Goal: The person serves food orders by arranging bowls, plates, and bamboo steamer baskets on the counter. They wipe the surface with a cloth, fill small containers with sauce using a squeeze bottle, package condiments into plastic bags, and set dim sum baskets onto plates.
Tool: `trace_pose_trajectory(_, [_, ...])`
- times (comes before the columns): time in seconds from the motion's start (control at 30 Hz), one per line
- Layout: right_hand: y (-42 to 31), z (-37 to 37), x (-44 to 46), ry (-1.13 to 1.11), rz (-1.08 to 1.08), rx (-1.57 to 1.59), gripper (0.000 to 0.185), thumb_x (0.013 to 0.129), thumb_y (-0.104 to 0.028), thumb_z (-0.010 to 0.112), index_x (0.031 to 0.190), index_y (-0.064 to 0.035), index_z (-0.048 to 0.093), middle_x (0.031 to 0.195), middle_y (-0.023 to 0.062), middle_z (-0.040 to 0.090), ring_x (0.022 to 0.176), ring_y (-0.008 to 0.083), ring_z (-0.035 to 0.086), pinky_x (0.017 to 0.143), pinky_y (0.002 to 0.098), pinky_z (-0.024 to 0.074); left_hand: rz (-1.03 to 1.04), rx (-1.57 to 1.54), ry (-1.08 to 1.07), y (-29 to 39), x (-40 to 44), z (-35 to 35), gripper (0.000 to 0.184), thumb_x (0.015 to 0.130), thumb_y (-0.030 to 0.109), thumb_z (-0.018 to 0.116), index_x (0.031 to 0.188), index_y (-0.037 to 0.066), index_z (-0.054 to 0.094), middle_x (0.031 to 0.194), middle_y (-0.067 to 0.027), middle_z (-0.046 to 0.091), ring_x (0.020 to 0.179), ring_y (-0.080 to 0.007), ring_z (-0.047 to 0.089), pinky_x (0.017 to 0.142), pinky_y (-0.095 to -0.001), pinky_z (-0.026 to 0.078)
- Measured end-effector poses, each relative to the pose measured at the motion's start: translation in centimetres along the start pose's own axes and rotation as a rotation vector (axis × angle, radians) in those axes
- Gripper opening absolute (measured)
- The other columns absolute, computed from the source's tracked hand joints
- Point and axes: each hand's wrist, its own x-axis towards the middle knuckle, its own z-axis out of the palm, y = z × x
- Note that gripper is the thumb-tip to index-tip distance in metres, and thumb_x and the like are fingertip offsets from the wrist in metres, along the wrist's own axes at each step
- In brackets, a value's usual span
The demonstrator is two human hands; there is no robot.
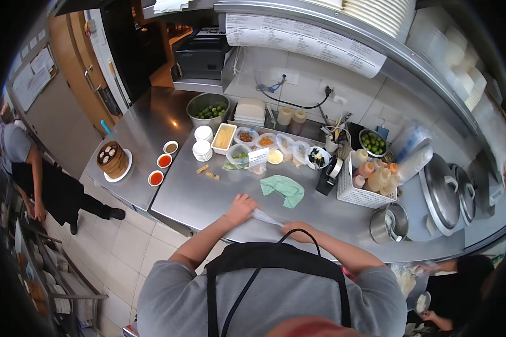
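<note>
At the front edge of the steel counter, my left hand (242,209) is closed on one end of a thin, whitish, folded strip (268,217), which could be paper or plastic. My right hand (299,231) grips the strip's other end, its fingers partly hidden by a black cord from my apron. Just beyond my hands lies a crumpled green cloth (284,190). Behind the cloth are small containers of toppings, with a white label card (258,157) standing among them.
A bamboo steamer (112,160) on a plate and several sauce cups (164,160) stand at left. At right are a black tape dispenser (329,177), a white basket of bottles (371,194) and a metal pot (388,223). Other people stand at far left and lower right.
</note>
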Motion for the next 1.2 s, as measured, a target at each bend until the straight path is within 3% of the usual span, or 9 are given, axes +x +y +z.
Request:
trace_pose_trajectory(0.37, [0.9,-8.5,-2.2,0.706,-0.023,-0.732,0.021,0.068,-0.008,0.049,0.088,-0.0066,0.053,0.094,0.0075,0.05,0.09,0.0212,0.047,0.078,0.0349,0.0363,-0.308,-0.327,-0.337,4.3,6.9,-1.3,0.025,0.064,0.015,0.063,0.086,0.004,0.059,0.081,-0.0064,0.059,0.075,-0.0218,0.054,0.066,-0.0323,0.041])
trace_pose_trajectory(0.53, [7.5,-3.0,0.3,0.958,-0.058,-0.046,0.019,0.067,-0.008,0.052,0.086,-0.005,0.054,0.088,0.0131,0.052,0.082,0.0295,0.052,0.069,0.0389,0.0412,-0.747,-1.375,-0.211,10.3,12.6,-4.9,0.02,0.07,0.014,0.062,0.082,-0.001,0.06,0.074,-0.0115,0.061,0.066,-0.0109,0.056,0.061,-0.0252,0.043])
trace_pose_trajectory(0.6, [6.8,3.6,5.6,0.919,0.013,-0.356,0.02,0.071,-0.01,0.051,0.09,-0.0038,0.052,0.089,0.0169,0.055,0.078,0.0346,0.054,0.063,0.0425,0.0423,-0.655,-1.142,-0.093,9.4,13.9,-2.2,0.021,0.069,0.015,0.063,0.084,-0.001,0.06,0.073,-0.0111,0.061,0.065,-0.0112,0.056,0.061,-0.0258,0.044])
trace_pose_trajectory(0.67, [4.1,6.7,8.2,0.59,0.262,0.19,0.022,0.077,-0.013,0.047,0.093,-0.0006,0.053,0.095,0.0237,0.054,0.081,0.0376,0.054,0.071,0.0439,0.0424,-0.557,-0.77,0.06,6.4,13.6,1.6,0.022,0.068,0.015,0.065,0.083,-0.001,0.061,0.071,-0.01,0.062,0.062,-0.0115,0.057,0.059,-0.0261,0.045])
trace_pose_trajectory(0.77, [-2.7,0.6,4.1,0.567,0.394,0.108,0.022,0.078,-0.016,0.048,0.094,-0.0009,0.053,0.095,0.0226,0.055,0.077,0.0362,0.056,0.067,0.0418,0.0444,-0.61,-0.412,-0.07,2.6,10.8,1.5,0.017,0.067,0.014,0.065,0.071,-0.001,0.06,0.063,-0.0148,0.059,0.055,-0.021,0.058,0.053,-0.0312,0.044])
trace_pose_trajectory(0.93, [0.8,-1.6,2.2,1.03,-0.186,-0.139,0.016,0.081,-0.015,0.05,0.088,-0.0016,0.057,0.08,0.0136,0.06,0.069,0.0257,0.059,0.06,0.033,0.0462,-0.603,-0.649,0.019,4.6,9.4,-0.4,0.015,0.066,0.011,0.066,0.071,-0.002,0.059,0.063,-0.0142,0.058,0.055,-0.0244,0.057,0.052,-0.0323,0.044])
trace_pose_trajectory(1.0, [2.2,-1.6,3.1,0.887,0.142,0.761,0.014,0.082,-0.014,0.052,0.082,-0.002,0.059,0.08,0.0057,0.06,0.069,0.015,0.058,0.061,0.027,0.0454,-0.612,-0.782,0.106,5.9,10.3,-1.9,0.015,0.066,0.01,0.066,0.07,-0.002,0.058,0.064,-0.0142,0.058,0.055,-0.0252,0.056,0.052,-0.0327,0.043])
trace_pose_trajectory(1.1, [2.5,-2.8,3.6,0.798,0.2,1.342,0.015,0.083,-0.015,0.053,0.081,-0.0017,0.06,0.076,0.0006,0.058,0.073,0.0091,0.055,0.064,0.0231,0.0431,-0.5,-0.608,0.207,7.3,11.4,-3.4,0.01,0.067,0.006,0.065,0.071,-0.001,0.058,0.065,-0.0105,0.057,0.059,-0.0204,0.055,0.056,-0.0308,0.043])
trace_pose_trajectory(1.2, [1.6,-4.4,3.1,0.762,0.128,1.242,0.016,0.084,-0.014,0.051,0.085,-0.0003,0.06,0.078,0.0015,0.057,0.077,0.0109,0.055,0.067,0.0223,0.0416,-0.122,-0.337,0.388,7.7,12.0,-4.0,0.011,0.064,0.002,0.065,0.073,-0.001,0.058,0.065,-0.01,0.055,0.069,-0.02,0.052,0.059,-0.0302,0.042])
